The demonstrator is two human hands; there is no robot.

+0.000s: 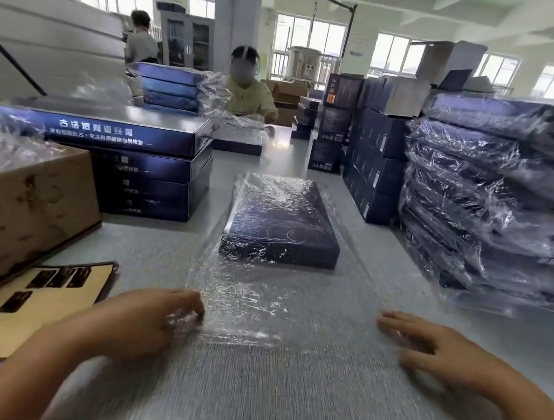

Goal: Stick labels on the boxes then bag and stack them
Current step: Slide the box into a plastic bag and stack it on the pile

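Observation:
A dark blue flat box (281, 223) lies on the grey table inside a clear plastic bag (246, 293), whose open end stretches toward me. My left hand (158, 316) pinches the bag's near left corner with curled fingers. My right hand (430, 344) lies to the right of the bag, fingers fairly straight over the tabletop; whether it touches the plastic is unclear. A tan sheet of dark labels (30, 299) lies at the near left.
Bagged dark boxes stand stacked at the right (501, 201). Unbagged blue boxes (133, 165) are piled at the left, beside a brown carton (27, 203). Another person (248, 91) works across the table, with more boxes behind.

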